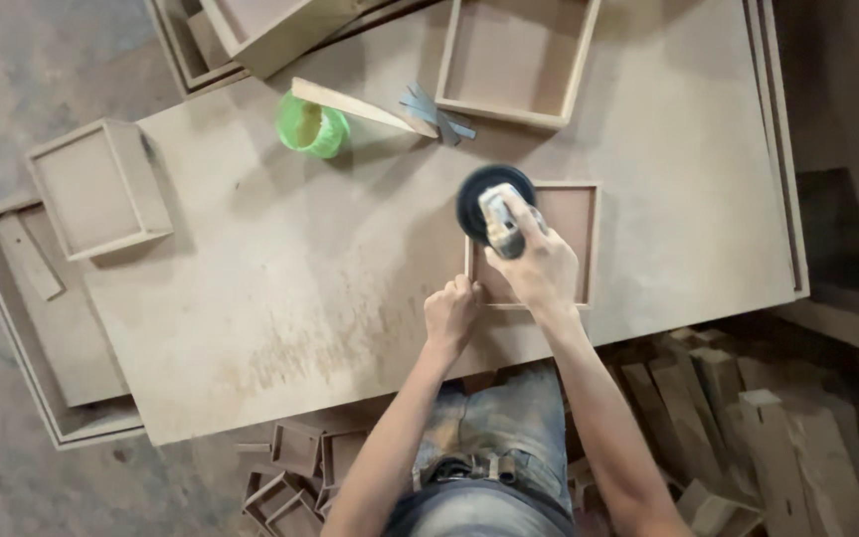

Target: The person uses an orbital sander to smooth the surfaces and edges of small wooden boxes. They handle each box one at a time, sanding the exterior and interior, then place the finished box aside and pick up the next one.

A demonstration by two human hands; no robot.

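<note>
Right hand (pixel 539 264) wrapped around a round-pad sander (pixel 495 204), disc sitting on the upper left corner of a shallow wooden tray (pixel 569 214). Left hand (pixel 451 313) closed on the tray's near left corner, pinning it to the board tabletop (pixel 280 288). Green cup (pixel 311 126) farther back with a wooden wedge (pixel 360 105) across it, possibly resting on the rim.

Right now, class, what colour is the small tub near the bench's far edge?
Bright green tub, seen best in the head view.
</note>
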